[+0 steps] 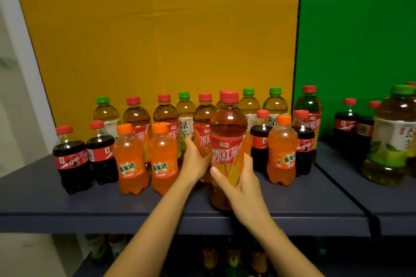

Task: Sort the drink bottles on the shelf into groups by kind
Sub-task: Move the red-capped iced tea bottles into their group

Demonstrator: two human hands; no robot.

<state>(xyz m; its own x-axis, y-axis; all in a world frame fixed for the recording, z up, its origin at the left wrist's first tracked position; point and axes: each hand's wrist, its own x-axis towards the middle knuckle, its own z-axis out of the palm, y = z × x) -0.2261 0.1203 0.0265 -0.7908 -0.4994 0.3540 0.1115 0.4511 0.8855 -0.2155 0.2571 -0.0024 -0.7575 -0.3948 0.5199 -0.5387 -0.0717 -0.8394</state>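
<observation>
The big red tea bottle (pixel 228 123) stands up straight, cap on top, close to the front edge of the shelf (pixel 315 198). I cannot tell if its bottom sits on the shelf or is a little above it. The right hand (pixel 242 181) wraps around its lower half from the front and the right side, with the thumb on the label. This is the hand that has it.

The left hand (pixel 194 159) is just beside it. Its fingers curl around the low part of a second red tea bottle (pixel 202 119), which is behind and a bit to the left.

Two more red tea bottles (pixel 136 117) stand in the back row, farther left. So I think the big bottle needs to go back and to the left, kept upright so it does not knock the small ones.

Its red label says 冰红茶. The green tea bottles (pixel 185 110) have green caps, and one label reads 绿茶. The orange soda bottles (pixel 130 157) in front say 美年达. The cola bottles (pixel 72 157) have red labels, and I cannot read all of their writing. A yellow board (pixel 157 29) is behind them, and a green board (pixel 360 29) is to the right.
</observation>
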